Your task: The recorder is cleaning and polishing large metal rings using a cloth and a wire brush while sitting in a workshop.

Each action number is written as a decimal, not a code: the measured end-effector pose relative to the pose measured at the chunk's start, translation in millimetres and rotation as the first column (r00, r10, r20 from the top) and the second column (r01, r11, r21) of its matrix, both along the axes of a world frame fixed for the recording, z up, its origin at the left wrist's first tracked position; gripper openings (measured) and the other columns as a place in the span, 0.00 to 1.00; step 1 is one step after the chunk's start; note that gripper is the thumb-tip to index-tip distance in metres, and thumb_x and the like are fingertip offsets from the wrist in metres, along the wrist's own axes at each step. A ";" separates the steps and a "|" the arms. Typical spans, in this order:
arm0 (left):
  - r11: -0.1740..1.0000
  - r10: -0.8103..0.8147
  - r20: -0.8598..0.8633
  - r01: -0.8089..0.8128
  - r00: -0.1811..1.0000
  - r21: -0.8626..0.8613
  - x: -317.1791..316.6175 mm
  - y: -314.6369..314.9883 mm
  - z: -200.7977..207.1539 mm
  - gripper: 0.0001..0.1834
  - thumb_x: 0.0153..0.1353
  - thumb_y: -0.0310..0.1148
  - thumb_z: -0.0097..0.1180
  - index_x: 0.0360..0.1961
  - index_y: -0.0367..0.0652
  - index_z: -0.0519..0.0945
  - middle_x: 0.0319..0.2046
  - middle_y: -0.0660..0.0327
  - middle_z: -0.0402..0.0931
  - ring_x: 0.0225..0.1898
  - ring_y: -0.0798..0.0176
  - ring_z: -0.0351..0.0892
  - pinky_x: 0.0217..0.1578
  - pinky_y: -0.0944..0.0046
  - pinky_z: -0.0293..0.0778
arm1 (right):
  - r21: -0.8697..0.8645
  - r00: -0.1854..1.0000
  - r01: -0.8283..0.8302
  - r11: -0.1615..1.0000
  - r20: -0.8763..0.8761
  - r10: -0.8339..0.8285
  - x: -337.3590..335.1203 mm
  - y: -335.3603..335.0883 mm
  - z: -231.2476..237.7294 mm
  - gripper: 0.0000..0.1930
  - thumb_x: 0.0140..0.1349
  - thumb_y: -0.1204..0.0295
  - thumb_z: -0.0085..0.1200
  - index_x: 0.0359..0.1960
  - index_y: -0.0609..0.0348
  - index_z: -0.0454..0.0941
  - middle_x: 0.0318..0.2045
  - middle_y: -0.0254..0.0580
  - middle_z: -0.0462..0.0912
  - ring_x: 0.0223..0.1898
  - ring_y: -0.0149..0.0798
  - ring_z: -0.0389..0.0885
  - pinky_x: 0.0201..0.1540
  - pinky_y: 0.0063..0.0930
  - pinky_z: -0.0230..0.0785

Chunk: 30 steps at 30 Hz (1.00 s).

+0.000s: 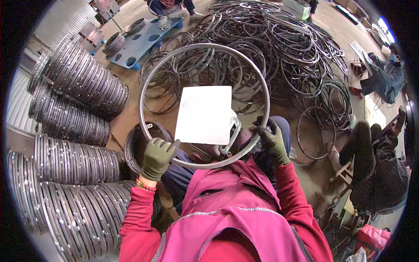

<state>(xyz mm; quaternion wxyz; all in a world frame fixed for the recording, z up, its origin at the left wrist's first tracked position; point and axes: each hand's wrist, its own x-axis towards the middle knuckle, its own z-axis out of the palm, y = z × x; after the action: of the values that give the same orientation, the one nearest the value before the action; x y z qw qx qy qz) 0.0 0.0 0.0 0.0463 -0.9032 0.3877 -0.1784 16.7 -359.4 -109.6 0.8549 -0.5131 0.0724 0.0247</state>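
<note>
Both of my hands, in dark green gloves, grip a large grey metal ring [266, 91] raised in front of my lap. My left hand [158, 158] is closed on its lower left edge. On the lower right edge, my right hand [273, 142] is closed round the ring. A dark, glinting wad [256, 136] shows by its fingers; I cannot make out its kind. A blank white rectangular panel [204, 114] appears within the ring's outline, with a pale frame with slots [235, 126] beside it. Just left of my knees sits a stack of dark rings [129, 148].
Tall stacks of dark rings [78, 157] line the left side. A big tangled heap of loose rings [279, 39] lies ahead. A blue pallet [146, 41] is at the far left. Two people [386, 76] sit at the right, near a small wooden stool [345, 172].
</note>
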 end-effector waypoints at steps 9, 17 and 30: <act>0.997 0.031 0.030 -0.029 0.999 -0.073 -6.9 10.1 -19.6 0.10 0.42 0.30 0.54 0.29 0.42 0.77 0.30 0.58 0.73 0.36 0.51 0.73 0.40 0.51 0.70 | 0.041 1.000 0.030 0.999 -0.001 -0.030 -6.6 8.0 24.9 0.17 0.52 0.78 0.58 0.44 0.65 0.72 0.35 0.37 0.77 0.37 0.30 0.77 0.44 0.24 0.70; 0.989 0.002 0.078 0.010 0.997 -0.149 -9.7 5.8 -8.0 0.13 0.37 0.28 0.54 0.29 0.39 0.76 0.30 0.57 0.74 0.37 0.49 0.74 0.41 0.49 0.69 | 0.048 1.000 0.029 0.998 0.010 -0.029 -3.2 1.4 -11.0 0.18 0.55 0.73 0.58 0.47 0.65 0.71 0.35 0.36 0.78 0.35 0.29 0.76 0.42 0.22 0.69; 0.985 0.112 0.386 -0.052 0.916 -0.163 3.6 -16.7 32.6 0.21 0.47 0.36 0.63 0.43 0.43 0.76 0.43 0.60 0.71 0.47 0.53 0.70 0.50 0.49 0.65 | 0.236 1.000 -0.001 0.972 -0.022 0.007 -4.9 2.7 -19.7 0.12 0.59 0.71 0.52 0.44 0.60 0.71 0.34 0.35 0.79 0.33 0.30 0.79 0.38 0.22 0.74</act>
<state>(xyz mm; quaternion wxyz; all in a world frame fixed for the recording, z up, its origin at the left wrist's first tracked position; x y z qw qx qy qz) 3.6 -16.7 32.6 0.0629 -0.8653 0.3178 -0.3825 11.7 -356.7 -129.2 0.9088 -0.4079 0.0776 0.0407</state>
